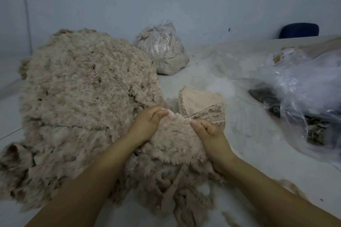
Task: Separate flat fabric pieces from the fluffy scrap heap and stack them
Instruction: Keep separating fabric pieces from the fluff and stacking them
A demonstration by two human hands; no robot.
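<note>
While your left hand (147, 123) and right hand (208, 131) pinch the fluffy piece (177, 138) — soft, light, floppy — keep each grip at its edge.

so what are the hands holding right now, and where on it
Both hold one fluffy fabric piece by its far edge: left hand pinches the left corner, right hand the right corner, above the scrap heap.

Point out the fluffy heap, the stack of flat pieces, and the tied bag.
Fluffy heap (81, 97), head view, middle of its top.
Stack (200, 100), head view, smooth top piece.
Tied bag (162, 48), head view, its front side.
</note>
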